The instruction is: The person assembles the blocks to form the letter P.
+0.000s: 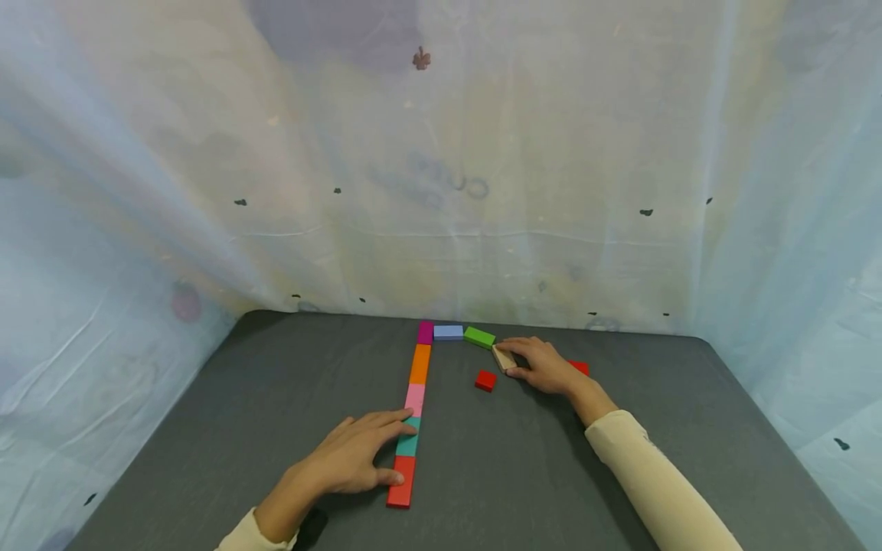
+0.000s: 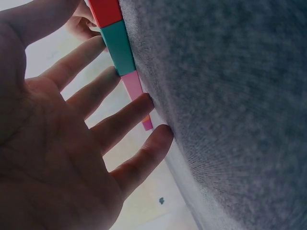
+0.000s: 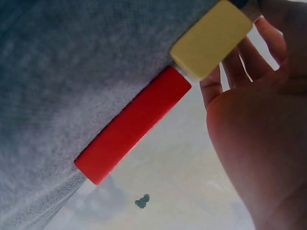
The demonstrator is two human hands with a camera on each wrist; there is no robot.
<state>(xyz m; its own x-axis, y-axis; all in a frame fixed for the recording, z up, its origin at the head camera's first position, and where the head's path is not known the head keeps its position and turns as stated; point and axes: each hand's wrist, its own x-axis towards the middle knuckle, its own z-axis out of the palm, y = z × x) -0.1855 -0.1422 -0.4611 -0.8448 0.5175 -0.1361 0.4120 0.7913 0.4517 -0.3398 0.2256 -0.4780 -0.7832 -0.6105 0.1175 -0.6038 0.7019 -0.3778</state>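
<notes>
Several coloured blocks lie end to end on the table. My left hand (image 1: pixel 354 451) is spread over the near part of this row. Its fingers are nearly straight; the fingertips reach the teal block (image 1: pixel 408 438) and the thumb touches the near red block (image 1: pixel 402 482). Beyond lie pink (image 1: pixel 415 399), orange (image 1: pixel 420 363) and magenta (image 1: pixel 426 332) blocks. From there a blue block (image 1: pixel 448 333) and an angled green block (image 1: pixel 479 337) run right. My right hand (image 1: pixel 544 366) pinches a beige block (image 1: pixel 504 358) beside the green one. The right wrist view shows a yellowish block (image 3: pixel 211 40), perhaps the same one.
A small red block (image 1: pixel 485 380) lies left of my right hand. Another red block (image 1: pixel 579 368) is partly hidden behind that hand; a long red side (image 3: pixel 134 124) shows in the right wrist view. The dark grey table (image 1: pixel 517 474) meets a pale hanging sheet (image 1: pixel 524 191) at its back edge.
</notes>
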